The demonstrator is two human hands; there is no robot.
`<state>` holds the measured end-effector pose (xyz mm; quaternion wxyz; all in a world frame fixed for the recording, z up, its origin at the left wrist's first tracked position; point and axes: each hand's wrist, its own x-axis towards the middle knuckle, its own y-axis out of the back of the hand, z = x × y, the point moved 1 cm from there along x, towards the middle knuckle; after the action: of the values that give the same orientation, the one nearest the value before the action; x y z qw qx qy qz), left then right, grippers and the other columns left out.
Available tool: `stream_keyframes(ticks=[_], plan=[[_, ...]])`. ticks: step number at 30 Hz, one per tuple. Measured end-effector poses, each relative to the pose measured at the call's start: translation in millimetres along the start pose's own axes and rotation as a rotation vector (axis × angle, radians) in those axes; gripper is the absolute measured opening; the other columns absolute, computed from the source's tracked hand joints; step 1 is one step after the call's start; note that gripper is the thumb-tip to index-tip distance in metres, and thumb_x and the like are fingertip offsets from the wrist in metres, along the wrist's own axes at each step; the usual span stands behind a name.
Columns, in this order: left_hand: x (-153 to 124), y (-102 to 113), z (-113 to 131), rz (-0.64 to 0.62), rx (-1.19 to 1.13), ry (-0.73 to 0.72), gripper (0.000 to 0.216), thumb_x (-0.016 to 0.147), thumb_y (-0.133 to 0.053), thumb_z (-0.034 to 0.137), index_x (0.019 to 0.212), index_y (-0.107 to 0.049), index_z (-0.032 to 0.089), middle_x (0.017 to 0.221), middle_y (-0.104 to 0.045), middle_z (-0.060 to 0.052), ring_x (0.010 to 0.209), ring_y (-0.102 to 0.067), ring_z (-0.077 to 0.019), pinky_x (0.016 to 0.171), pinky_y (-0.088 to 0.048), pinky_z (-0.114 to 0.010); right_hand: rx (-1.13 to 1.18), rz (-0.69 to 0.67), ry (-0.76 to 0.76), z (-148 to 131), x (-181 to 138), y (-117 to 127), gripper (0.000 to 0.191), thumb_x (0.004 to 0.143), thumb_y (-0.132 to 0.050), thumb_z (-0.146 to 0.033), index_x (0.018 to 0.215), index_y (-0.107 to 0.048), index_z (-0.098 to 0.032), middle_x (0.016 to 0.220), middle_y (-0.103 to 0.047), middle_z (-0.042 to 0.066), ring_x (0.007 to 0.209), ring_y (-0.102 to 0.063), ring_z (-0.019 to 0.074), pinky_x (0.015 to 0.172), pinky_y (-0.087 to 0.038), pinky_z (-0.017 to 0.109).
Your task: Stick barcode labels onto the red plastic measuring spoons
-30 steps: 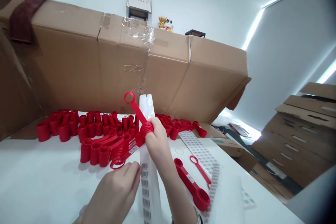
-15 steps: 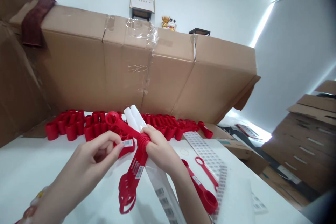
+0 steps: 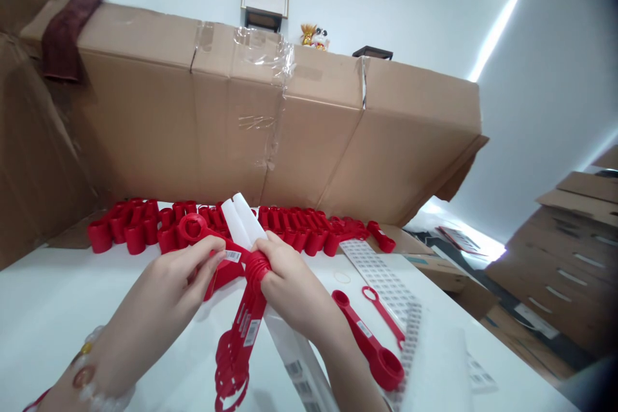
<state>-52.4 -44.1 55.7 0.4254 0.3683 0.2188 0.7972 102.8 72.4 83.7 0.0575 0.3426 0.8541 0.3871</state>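
My right hand (image 3: 290, 283) is closed round the middle of a bundle of red ring-ended straps (image 3: 244, 335), together with a white rolled sheet (image 3: 241, 222) that bears printed labels lower down. One end of the bundle, with a red ring (image 3: 192, 227), points up and left; the other ends hang down, fanned out. My left hand (image 3: 181, 286) is pinched closed beside the upper strap. A thin tan strand seems to show below its thumb, but what the fingertips hold is hidden. A white barcode label (image 3: 232, 256) sits just right of them, against red.
Many red ring-ended pieces (image 3: 313, 241) stand in rows along a cardboard wall (image 3: 232, 135). On the right lie a label sheet (image 3: 374, 270), a labelled red piece (image 3: 367, 338), a thin red strap (image 3: 383, 315) and a rubber band (image 3: 342, 277). Cartons (image 3: 564, 257) are stacked beyond the table.
My left hand has come up to the upper strap, its fingertips now overlapping it. The bundle in my right hand has shifted slightly left and down.
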Motion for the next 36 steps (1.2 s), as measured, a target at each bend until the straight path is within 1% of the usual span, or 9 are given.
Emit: stream_keyframes(ticks=[5,11,15,21,24,27,29,33,36], plan=[[0.6,-1.1,-2.8,0.055,0.052,-0.022,0.029,0.100,-0.042,0.052,0.108,-0.060,0.032,0.094,-0.072,0.005,0.066,-0.059,-0.0138,0.061,-0.045,-0.025,-0.015,-0.010,0.007,-3.6,-1.7,0.4,0.016,0.084,-0.038,-0.012,0.072,-0.042,-0.021,0.085,-0.050,0.001,0.075,-0.048,0.0173,0.064,-0.037,0.033],[0.1,-1.0,-1.0,0.056,0.064,-0.020,0.026,0.100,-0.043,0.051,0.107,-0.060,0.033,0.098,-0.072,0.006,0.073,-0.063,-0.0146,0.062,-0.045,-0.025,-0.026,-0.011,0.005,-4.6,-3.7,-1.5,0.016,0.085,-0.038,-0.012,0.073,-0.042,-0.021,0.086,-0.050,0.001,0.077,-0.048,0.0176,0.065,-0.036,0.034],[0.0,1.0,0.7,0.033,0.055,-0.013,0.025,0.101,-0.041,0.050,0.103,-0.060,0.034,0.090,-0.071,0.008,0.069,-0.061,-0.0134,0.063,-0.045,-0.024,-0.028,-0.016,0.012,-4.7,-3.6,-2.9,0.016,0.086,-0.038,-0.013,0.072,-0.041,-0.021,0.085,-0.050,0.001,0.075,-0.048,0.0170,0.064,-0.035,0.034],[1.9,2.4,1.5,0.039,0.066,-0.024,0.024,0.101,-0.042,0.048,0.108,-0.060,0.032,0.097,-0.071,0.005,0.076,-0.064,-0.0149,0.062,-0.044,-0.024,-0.029,-0.028,0.004,-5.5,-3.0,-1.6,0.015,0.082,-0.038,-0.010,0.072,-0.042,-0.021,0.085,-0.050,0.001,0.075,-0.048,0.0166,0.064,-0.035,0.034],[1.8,1.0,1.6,0.050,0.097,-0.036,0.024,0.101,-0.041,0.047,0.104,-0.059,0.032,0.081,-0.067,0.006,0.063,-0.057,-0.0138,0.058,-0.042,-0.025,-0.035,-0.025,0.006,-5.7,-3.4,-1.8,0.015,0.083,-0.038,-0.011,0.072,-0.042,-0.020,0.086,-0.050,0.002,0.076,-0.048,0.0169,0.064,-0.034,0.034],[1.4,-0.8,3.0,0.074,0.151,-0.038,0.025,0.100,-0.040,0.048,0.095,-0.058,0.030,0.061,-0.050,0.008,0.052,-0.046,-0.0141,0.052,-0.037,-0.026,-0.027,-0.015,0.013,-5.0,-4.4,-3.0,0.016,0.086,-0.039,-0.014,0.071,-0.040,-0.020,0.085,-0.049,0.002,0.075,-0.048,0.0167,0.063,-0.034,0.034],[1.2,-2.0,4.8,0.088,0.175,-0.046,0.025,0.099,-0.041,0.046,0.090,-0.057,0.029,0.058,-0.046,0.008,0.051,-0.044,-0.0142,0.051,-0.035,-0.026,-0.016,-0.005,0.016,-4.4,-5.0,-4.1,0.015,0.083,-0.039,-0.011,0.070,-0.038,-0.020,0.084,-0.049,0.002,0.075,-0.049,0.0164,0.063,-0.034,0.033],[2.1,-3.6,6.2,0.124,0.217,-0.054,0.027,0.099,-0.045,0.044,0.081,-0.055,0.027,0.058,-0.050,0.008,0.050,-0.046,-0.0139,0.052,-0.036,-0.026,0.000,-0.022,0.021,-3.0,-4.1,-6.4,0.015,0.077,-0.038,-0.007,0.072,-0.040,-0.020,0.085,-0.049,0.002,0.074,-0.049,0.0158,0.062,-0.034,0.032],[5.1,-0.3,1.5,0.209,0.326,0.012,0.037,0.095,-0.052,0.053,0.072,-0.044,0.025,0.052,-0.046,0.008,0.046,-0.044,-0.0146,0.051,-0.032,-0.028,0.000,-0.031,0.018,-1.2,-1.1,-6.6,0.014,0.080,-0.039,-0.009,0.073,-0.043,-0.020,0.084,-0.050,0.002,0.075,-0.050,0.0162,0.064,-0.036,0.032]])
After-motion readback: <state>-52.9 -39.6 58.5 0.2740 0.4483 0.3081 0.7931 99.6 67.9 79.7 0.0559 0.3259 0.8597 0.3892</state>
